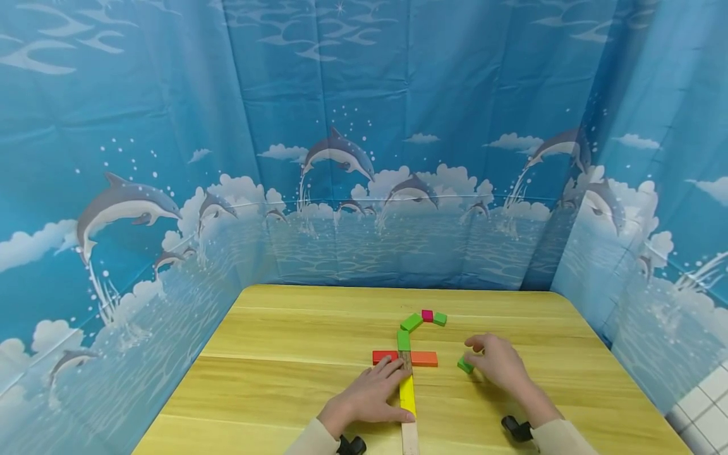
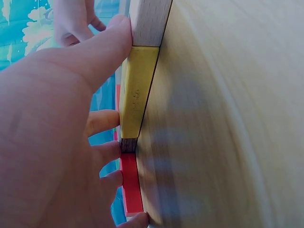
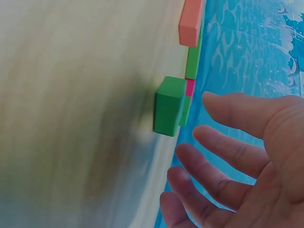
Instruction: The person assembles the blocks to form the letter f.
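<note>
Toy blocks lie joined on the table. My left hand [image 1: 375,388] rests with spread fingers along the yellow block [image 1: 407,397], its fingertips touching the dark brown block [image 1: 405,361] and the red block [image 1: 385,357]. In the left wrist view its thumb touches the pale wooden block [image 2: 151,21]. An orange block [image 1: 424,359] lies on the brown block's right. Above it, green blocks [image 1: 404,340] and a magenta block [image 1: 427,315] form a hook curving right. Beside a separate green block [image 3: 170,107], my right hand [image 1: 500,363] has parted fingers and holds nothing.
The yellow wood-grain table [image 1: 273,354] stands against a blue curtain [image 1: 364,246] printed with dolphins and waves. Black wrist devices [image 1: 516,428] sit below both hands. White floor tiles [image 1: 705,411] show beyond the table's right edge.
</note>
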Tool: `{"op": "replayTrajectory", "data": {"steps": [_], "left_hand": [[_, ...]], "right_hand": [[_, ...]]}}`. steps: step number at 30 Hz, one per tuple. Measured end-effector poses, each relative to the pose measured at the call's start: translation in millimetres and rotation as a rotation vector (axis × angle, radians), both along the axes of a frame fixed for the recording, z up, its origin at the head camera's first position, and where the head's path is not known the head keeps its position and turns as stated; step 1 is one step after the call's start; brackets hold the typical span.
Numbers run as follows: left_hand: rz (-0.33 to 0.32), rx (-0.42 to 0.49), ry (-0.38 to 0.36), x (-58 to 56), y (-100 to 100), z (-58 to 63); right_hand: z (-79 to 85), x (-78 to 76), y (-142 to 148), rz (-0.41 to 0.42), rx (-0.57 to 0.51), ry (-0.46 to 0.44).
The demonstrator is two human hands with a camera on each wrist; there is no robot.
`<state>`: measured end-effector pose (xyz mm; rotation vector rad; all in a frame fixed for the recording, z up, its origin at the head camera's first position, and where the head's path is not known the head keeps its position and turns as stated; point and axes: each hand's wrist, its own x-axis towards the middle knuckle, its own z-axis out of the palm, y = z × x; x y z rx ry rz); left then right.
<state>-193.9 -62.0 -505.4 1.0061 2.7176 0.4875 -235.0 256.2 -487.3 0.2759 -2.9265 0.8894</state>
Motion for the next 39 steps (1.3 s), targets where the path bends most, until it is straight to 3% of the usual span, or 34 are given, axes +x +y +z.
{"op": "replayTrajectory", "data": {"steps": [8, 19, 39], "left_hand": [[0.002, -0.003, -0.008, 1.0, -0.2, 2.6], [0.003, -0.002, 0.002, 1.1, 0.0, 1.3], [0.005, -0.004, -0.018, 0.7, -0.2, 0.1]], "right_hand": [[-8.0, 2.0, -0.3, -0.015, -0.013, -0.065], [-10.3, 2.2, -3.1, -0.033, -0.004, -0.085], [-19.8, 2.9, -9.3, -0.023, -0.045, 0.009]]}}
